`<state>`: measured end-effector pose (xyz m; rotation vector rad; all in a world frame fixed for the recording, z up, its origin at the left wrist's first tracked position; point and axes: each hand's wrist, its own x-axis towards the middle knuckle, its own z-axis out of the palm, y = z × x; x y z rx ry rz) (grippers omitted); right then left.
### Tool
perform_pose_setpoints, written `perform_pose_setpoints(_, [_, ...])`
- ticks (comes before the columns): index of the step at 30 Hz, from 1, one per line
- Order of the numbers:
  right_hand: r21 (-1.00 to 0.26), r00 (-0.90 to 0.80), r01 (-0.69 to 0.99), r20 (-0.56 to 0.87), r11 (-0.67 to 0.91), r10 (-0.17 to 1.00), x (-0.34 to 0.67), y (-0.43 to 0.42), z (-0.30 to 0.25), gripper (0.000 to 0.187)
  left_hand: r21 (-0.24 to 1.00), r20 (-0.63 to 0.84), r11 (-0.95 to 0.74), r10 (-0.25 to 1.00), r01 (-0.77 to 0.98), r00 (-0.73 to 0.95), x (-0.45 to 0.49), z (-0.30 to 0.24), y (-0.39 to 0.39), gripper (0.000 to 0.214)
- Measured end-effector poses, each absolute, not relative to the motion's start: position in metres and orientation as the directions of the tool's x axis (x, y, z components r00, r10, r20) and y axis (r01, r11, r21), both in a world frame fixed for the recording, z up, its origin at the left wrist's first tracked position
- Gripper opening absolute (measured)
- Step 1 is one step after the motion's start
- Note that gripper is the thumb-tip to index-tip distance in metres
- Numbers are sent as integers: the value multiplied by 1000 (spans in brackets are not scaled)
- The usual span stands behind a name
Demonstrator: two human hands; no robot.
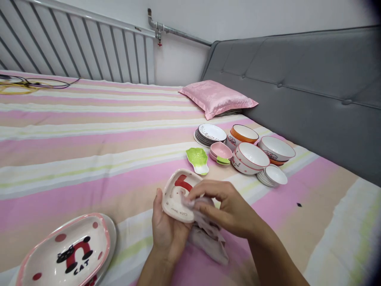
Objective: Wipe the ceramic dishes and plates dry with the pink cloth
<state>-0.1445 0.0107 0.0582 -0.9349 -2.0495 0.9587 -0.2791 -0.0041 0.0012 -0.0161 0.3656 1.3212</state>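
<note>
Cradling a white ceramic dish (170, 204) lettered "Cute Bear", the left hand (168, 234) has its thumb along the near-left rim and its fingers underneath, so the dish is tilted up above the bed. The right hand (228, 208) pinches a pale cloth (210, 246) between thumb and fingers and presses it into the dish's hollow, over the red and white print; the rest of the cloth hangs down below these fingers.

Left of the left fingers and nearer the body, a pink-rimmed CAT bowl (64, 254) sits on a white plate (112, 234). Just beyond the right fingers lies a green-and-white vegetable-shaped dish (197, 159), with stacked pink dishes (220, 150) with green tabs beside it. Farther out from the fingers stands a pile of dark-rimmed plates (212, 132). Beyond and to the right of the right fingers are an orange-banded bowl (244, 134), a stack of red-rimmed bowls (252, 158), a pink-rimmed bowl (276, 147) and small white dishes (275, 174). Well beyond all the fingers, a pink satin pillow (218, 97) lies by the gray headboard (291, 75), on the striped bedsheet (74, 167).
</note>
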Motion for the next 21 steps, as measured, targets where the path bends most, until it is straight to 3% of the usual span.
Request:
perform_pose_setpoints(3, [-764, -113, 431, 483, 480, 869, -150, 15, 48, 20, 161, -206, 258, 953, -953, 224, -277, -2, -6, 42])
perform_pose_setpoints(6, [-676, 17, 540, 605, 502, 796, -158, 19, 37, 26, 145, -177, 315, 941, -938, 288, -273, -5, -9, 45])
perform_pose_setpoints(15, [-525, -124, 580, 699, 623, 705, -181, 15, 22, 34, 116, -282, 392, 894, -913, 348, -266, -2, -14, 37])
perform_pose_setpoints(21, [-434, -385, 548, 628, 715, 676, -182, 12, 24, 34, 54, -317, 341, 897, -939, 307, -268, -5, -13, 35])
